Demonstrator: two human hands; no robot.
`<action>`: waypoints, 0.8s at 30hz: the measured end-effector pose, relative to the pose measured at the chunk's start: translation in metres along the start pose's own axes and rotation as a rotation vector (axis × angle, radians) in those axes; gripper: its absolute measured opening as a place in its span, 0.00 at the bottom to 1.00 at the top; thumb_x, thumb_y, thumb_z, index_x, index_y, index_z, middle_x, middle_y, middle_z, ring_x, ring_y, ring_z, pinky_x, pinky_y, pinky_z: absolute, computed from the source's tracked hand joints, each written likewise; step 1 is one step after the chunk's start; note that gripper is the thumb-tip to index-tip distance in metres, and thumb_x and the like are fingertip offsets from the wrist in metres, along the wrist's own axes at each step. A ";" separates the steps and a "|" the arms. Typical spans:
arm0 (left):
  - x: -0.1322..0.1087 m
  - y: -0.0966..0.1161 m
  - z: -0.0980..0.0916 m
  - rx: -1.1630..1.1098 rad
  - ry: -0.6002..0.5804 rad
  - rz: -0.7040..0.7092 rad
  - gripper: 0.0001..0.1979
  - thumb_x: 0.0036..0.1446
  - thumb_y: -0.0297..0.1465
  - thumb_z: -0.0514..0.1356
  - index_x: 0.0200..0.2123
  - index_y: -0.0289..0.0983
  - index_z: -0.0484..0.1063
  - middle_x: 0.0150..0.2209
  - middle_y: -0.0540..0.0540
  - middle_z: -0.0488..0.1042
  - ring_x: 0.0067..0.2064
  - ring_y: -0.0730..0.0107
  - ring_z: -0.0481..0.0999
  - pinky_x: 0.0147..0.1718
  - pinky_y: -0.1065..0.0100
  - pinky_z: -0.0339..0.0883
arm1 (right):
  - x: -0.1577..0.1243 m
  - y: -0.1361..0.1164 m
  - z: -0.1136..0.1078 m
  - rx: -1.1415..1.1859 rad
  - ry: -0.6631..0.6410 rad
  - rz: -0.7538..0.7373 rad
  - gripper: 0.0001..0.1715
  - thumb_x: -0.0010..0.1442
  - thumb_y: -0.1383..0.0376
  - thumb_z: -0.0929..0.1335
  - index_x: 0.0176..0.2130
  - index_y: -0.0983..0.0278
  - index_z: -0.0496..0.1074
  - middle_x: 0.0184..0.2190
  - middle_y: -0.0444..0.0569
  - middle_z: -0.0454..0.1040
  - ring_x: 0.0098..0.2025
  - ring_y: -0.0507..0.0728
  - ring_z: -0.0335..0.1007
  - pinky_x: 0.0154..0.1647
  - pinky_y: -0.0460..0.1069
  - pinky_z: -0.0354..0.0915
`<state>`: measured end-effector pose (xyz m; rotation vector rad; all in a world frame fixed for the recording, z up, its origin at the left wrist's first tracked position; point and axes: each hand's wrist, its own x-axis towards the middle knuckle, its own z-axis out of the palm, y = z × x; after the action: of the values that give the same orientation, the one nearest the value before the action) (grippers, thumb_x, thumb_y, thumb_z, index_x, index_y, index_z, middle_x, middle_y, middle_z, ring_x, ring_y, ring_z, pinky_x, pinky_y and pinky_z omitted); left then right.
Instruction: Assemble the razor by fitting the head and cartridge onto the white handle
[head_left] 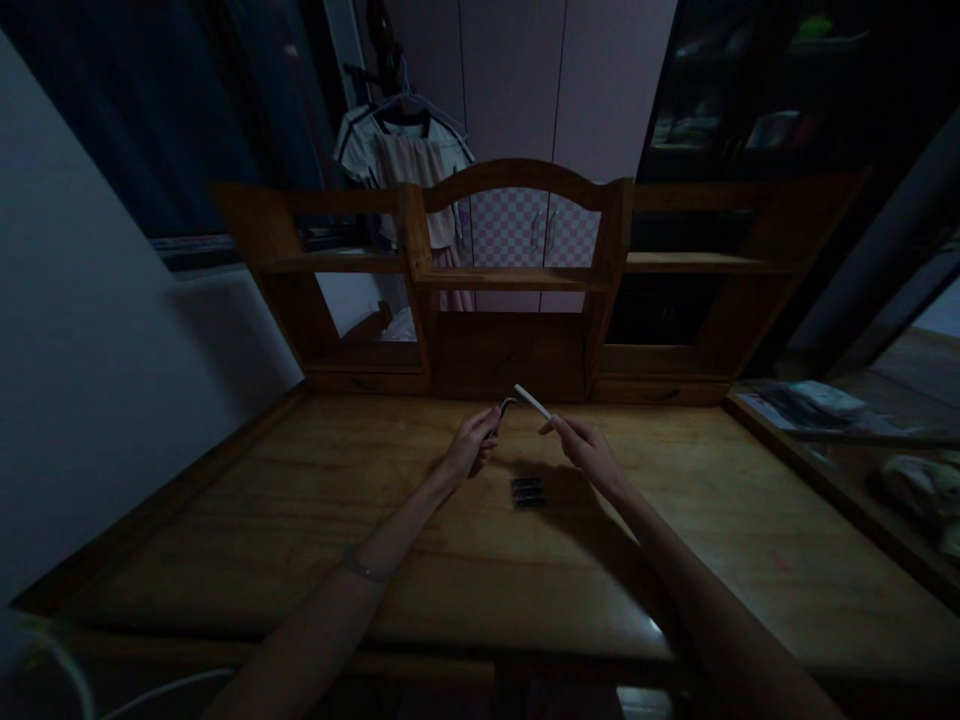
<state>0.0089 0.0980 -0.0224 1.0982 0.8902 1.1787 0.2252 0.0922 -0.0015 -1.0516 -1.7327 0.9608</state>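
Note:
My left hand [471,443] is closed around a thin dark tool with a bent, shiny tip [506,404]; its kind is too small and dim to make out. Between the fingers of my right hand [583,447] is a slim white stick [532,401], slanting up and to the left. The stick's far end is close to the tool's bent tip, and I cannot tell whether they touch. Below both hands, a small dark rectangular piece with several rows [528,492] lies on the wooden desk [330,510].
A wooden shelf unit [514,278] with drawers stands along the desk's back edge. Clothes on a hanger [409,150] hang behind it. At the right, a lower surface holds a plastic-looking bundle [825,398]. A white wall [97,330] borders the left side.

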 end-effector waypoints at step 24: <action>0.004 -0.004 -0.007 -0.301 -0.244 -0.262 0.20 0.59 0.47 0.52 0.25 0.38 0.56 0.15 0.60 0.44 0.12 0.84 0.38 0.08 0.80 0.33 | -0.008 -0.008 0.005 -0.450 0.083 -0.224 0.24 0.64 0.50 0.59 0.40 0.62 0.74 0.23 0.45 0.70 0.24 0.52 0.63 0.25 0.45 0.51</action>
<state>0.0041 0.1028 -0.0274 0.8303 0.6212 0.9035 0.2203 0.0815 0.0021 -1.1246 -1.9962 0.3878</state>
